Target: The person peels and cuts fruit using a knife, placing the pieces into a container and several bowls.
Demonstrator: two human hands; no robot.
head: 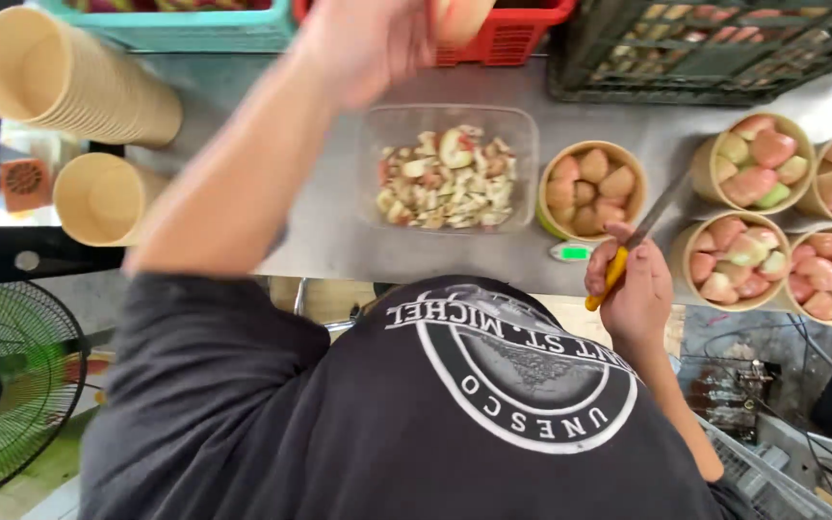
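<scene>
The right hand [636, 289], nearest, grips a yellow-handled knife [628, 252] beside the clear scrap tub [450, 169]. Five bowls [591, 191] right of it are filled; the blurred left hand [368, 39] apparently holds fruit [462, 17] beyond it.

A small green-lit scale screen [571, 252] glows just left of the knife hand's fingers [601, 272]; no packages or signs show.

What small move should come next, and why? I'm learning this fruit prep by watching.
Probably bring the left hand, raised by the red plastic crate with a pale fruit piece, back toward the right hand, which grips a yellow-handled knife beside the part-filled round paper bowl. The knife points up and looks ready to cut.
</scene>
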